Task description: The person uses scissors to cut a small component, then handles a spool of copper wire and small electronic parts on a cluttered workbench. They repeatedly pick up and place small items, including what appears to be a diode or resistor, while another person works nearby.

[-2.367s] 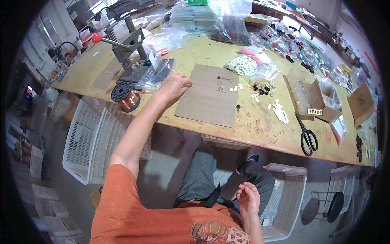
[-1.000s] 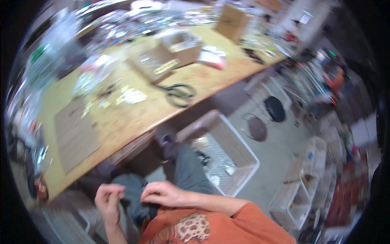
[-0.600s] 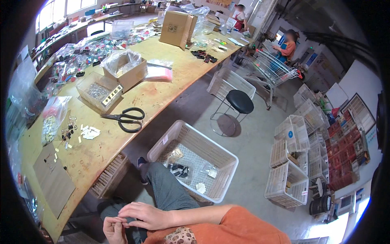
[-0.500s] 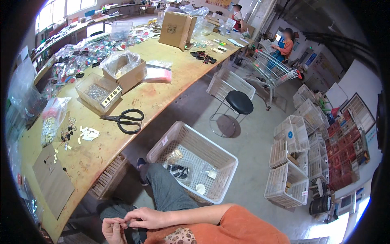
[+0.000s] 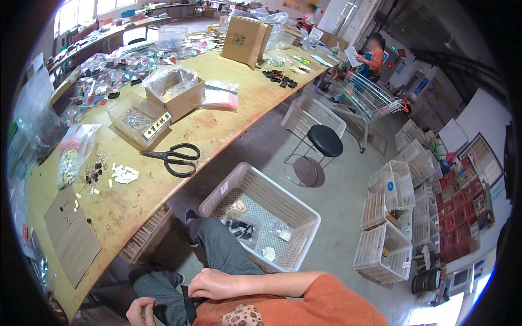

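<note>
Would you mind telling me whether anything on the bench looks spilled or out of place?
Small white slips and dark parts lie scattered loose on the wooden bench beside the open black scissors. Nothing looks damaged.

One scissors (image 5: 173,157), one stool (image 5: 324,140), one floor basket (image 5: 260,216), two hands (image 5: 216,283)

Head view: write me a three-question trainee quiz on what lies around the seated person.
1. True or false: the black scissors lie on the wooden table.
2. What stands on the floor right of the person's knee? A) white basket B) bucket C) toolbox
3. Fill in: the left hand and right hand meet over the person's ____.

Key: 1 true; 2 A, the white basket, with small items inside; 3 lap, by the grey trousers. What the fingers pinch is too small to tell.
</note>
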Available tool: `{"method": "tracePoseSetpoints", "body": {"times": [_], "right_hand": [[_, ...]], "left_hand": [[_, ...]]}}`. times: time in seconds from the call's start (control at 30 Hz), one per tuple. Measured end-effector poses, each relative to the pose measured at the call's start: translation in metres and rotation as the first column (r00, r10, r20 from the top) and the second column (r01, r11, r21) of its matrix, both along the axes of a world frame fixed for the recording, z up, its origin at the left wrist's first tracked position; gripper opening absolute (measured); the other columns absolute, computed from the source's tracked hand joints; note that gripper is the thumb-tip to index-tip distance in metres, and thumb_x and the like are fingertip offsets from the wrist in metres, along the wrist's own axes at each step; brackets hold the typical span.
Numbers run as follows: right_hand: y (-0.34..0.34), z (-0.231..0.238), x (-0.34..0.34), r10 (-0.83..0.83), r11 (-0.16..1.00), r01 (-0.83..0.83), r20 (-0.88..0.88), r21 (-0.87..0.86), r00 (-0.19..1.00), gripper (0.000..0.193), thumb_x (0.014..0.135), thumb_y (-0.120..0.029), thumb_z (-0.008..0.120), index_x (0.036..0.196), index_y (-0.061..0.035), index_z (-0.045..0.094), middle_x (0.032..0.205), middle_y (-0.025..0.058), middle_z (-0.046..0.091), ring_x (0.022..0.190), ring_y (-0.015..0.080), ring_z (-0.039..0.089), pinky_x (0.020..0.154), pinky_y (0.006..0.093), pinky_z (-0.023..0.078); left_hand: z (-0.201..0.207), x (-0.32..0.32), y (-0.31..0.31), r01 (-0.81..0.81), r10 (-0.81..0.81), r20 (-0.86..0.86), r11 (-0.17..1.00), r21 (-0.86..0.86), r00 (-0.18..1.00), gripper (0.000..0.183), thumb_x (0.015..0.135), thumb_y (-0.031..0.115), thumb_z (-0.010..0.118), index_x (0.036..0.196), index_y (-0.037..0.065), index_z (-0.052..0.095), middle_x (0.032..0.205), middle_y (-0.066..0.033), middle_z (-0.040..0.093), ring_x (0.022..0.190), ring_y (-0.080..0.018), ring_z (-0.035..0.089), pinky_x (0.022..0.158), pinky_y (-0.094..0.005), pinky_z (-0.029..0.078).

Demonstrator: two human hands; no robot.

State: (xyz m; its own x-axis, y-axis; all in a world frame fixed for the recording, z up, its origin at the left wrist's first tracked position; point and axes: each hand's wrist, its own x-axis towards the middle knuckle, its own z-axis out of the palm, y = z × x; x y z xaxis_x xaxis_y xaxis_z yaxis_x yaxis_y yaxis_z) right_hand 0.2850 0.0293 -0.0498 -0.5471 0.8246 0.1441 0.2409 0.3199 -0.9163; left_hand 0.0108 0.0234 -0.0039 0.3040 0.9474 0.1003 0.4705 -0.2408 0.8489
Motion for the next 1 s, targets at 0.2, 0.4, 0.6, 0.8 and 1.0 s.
{"method": "tracePoseSetpoints", "body": {"times": [0.2, 0.4, 0.6, 0.8, 1.0], "right_hand": [[-0.002, -0.005, -0.018, -0.061, 0.998, 0.054, 0.208, 0.039, 0.976, 0.014, 0.083, -0.018, 0.063, 0.084, -0.0044, 0.067, 0.074, 0.0183, 0.066, 0.075, 0.0399, 0.063, 0.065, 0.0474, 0.049], [-0.001, -0.003, -0.036, -0.096, 0.995, 0.098, 0.080, -0.021, 0.992, 0.014, 0.085, -0.017, 0.061, 0.086, -0.0036, 0.065, 0.075, 0.0184, 0.065, 0.073, 0.0386, 0.063, 0.065, 0.0442, 0.050], [0.003, -0.006, -0.018, -0.068, 0.924, 0.039, -0.063, -0.381, 0.996, 0.012, 0.089, -0.011, 0.064, 0.094, -0.0007, 0.067, 0.066, 0.0077, 0.062, 0.058, 0.0143, 0.060, 0.056, 0.0288, 0.048], [0.002, 0.007, -0.014, -0.036, 0.845, -0.042, -0.135, -0.534, 0.990, 0.011, 0.089, -0.009, 0.062, 0.092, 0.0006, 0.067, 0.062, 0.0020, 0.057, 0.054, 0.0075, 0.055, 0.051, 0.0248, 0.046], [0.004, 0.009, -0.010, 0.060, 0.873, -0.092, -0.083, -0.479, 0.995, 0.009, 0.088, -0.008, 0.063, 0.090, 0.0003, 0.067, 0.066, 0.0010, 0.058, 0.063, 0.0091, 0.058, 0.059, 0.0253, 0.048]], "left_hand": [[0.006, 0.027, -0.006, 0.101, 0.003, -0.263, 0.919, 0.380, 0.965, 0.019, 0.089, 0.000, 0.058, 0.107, 0.000, 0.064, 0.107, -0.0178, 0.065, 0.102, -0.0323, 0.062, 0.090, -0.0397, 0.048], [-0.020, 0.060, -0.013, 0.079, -0.065, -0.104, 0.987, 0.138, 0.992, 0.023, 0.090, 0.004, 0.057, 0.113, -0.001, 0.060, 0.105, -0.0188, 0.064, 0.096, -0.0336, 0.063, 0.085, -0.0388, 0.050], [-0.018, 0.049, -0.014, 0.074, -0.074, -0.007, 0.996, 0.041, 0.997, 0.006, 0.088, 0.005, 0.061, 0.091, 0.001, 0.063, 0.081, -0.0137, 0.063, 0.071, -0.0253, 0.062, 0.064, -0.0332, 0.049], [-0.009, 0.045, -0.014, 0.086, -0.084, 0.049, 0.995, -0.046, 0.995, 0.005, 0.087, 0.004, 0.062, 0.089, 0.000, 0.063, 0.078, -0.0130, 0.061, 0.069, -0.0236, 0.061, 0.062, -0.0318, 0.048], [-0.006, 0.044, -0.010, 0.152, -0.151, 0.020, 0.986, -0.069, 0.988, 0.007, 0.087, 0.005, 0.062, 0.091, 0.001, 0.065, 0.079, -0.0129, 0.062, 0.069, -0.0238, 0.061, 0.062, -0.0313, 0.048]]}}
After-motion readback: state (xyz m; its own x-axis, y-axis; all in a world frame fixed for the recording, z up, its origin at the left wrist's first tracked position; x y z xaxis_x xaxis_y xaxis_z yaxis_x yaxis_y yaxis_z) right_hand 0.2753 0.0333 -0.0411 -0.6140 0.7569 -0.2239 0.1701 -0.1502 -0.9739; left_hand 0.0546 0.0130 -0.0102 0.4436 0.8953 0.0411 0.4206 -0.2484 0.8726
